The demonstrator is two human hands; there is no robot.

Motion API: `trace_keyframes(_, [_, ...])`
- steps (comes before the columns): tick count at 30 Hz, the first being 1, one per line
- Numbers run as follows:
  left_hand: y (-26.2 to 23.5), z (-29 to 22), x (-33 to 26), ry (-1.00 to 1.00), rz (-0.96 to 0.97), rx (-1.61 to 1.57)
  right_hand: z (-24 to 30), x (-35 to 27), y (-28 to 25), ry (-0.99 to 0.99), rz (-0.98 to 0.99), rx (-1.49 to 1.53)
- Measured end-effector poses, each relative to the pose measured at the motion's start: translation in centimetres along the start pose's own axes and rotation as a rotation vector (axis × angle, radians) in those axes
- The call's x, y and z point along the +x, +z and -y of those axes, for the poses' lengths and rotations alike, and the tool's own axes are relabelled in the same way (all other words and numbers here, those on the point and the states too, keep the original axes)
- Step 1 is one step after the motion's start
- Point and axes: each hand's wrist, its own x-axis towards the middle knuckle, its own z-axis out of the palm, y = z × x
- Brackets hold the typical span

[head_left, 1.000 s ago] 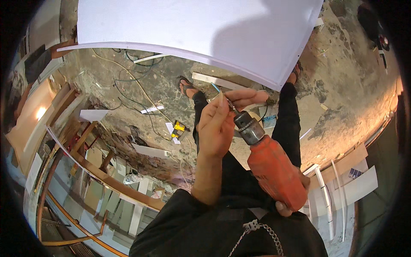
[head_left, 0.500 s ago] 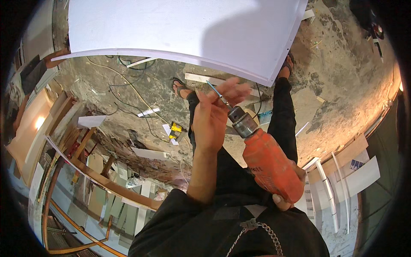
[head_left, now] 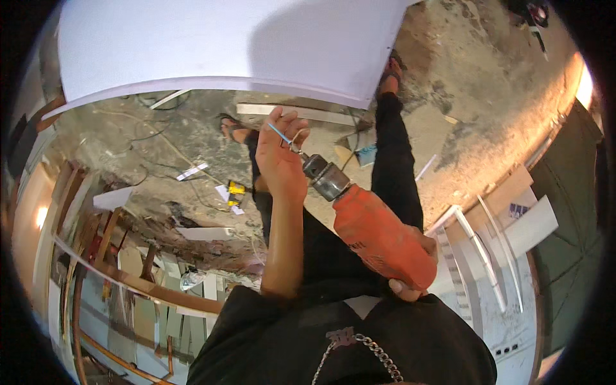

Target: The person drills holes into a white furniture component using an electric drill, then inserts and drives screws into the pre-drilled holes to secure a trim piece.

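A power drill (head_left: 378, 237) with an orange body and a grey metal chuck points up and to the left in front of me. My right hand (head_left: 405, 290) grips its rear end, though most of that hand is hidden by the body. A thin shaft with a blue tip (head_left: 278, 133) sticks out of the chuck. Right behind this tip is my left hand (head_left: 280, 163), palm up, fingers apart and slightly bent. A thin curled strand shows by the shaft; whether my fingers touch it I cannot make out. Ahead lies a large white panel (head_left: 167, 45).
A yellow-and-black tool (head_left: 236, 192) lies on the stained floor, left of my legs. Long white strips (head_left: 478, 247) and boards lean at the right. Wooden frames and offcuts (head_left: 144, 289) crowd the left. A pale bar (head_left: 295, 113) lies near the panel's edge.
The view has shifted, so the panel, floor and drill sit further left. My left hand, blurred before with fingers stretched across the shaft, now holds steadier with fingers bent upward behind the tip.
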Motion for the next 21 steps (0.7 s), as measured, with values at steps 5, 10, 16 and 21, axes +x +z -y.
trace_keyframes(5, [-5.8,13.4,4.7,-0.296,-0.131,0.354,-0.5,-2.2,-2.1,0.118,-0.111,-0.141])
trace_keyframes(10, [-3.9,17.3,7.8,-0.232,-0.256,0.461,-0.9,-3.7,-4.0,0.22,-0.179,-0.224])
trace_keyframes(16, [-1.7,18.3,7.8,-0.119,-0.312,0.452,-0.2,-2.4,-4.8,0.339,-0.225,-0.212])
trace_keyframes(21, [-2.2,18.2,8.3,-0.059,-0.287,0.479,0.0,-2.1,-4.7,0.331,-0.219,-0.189])
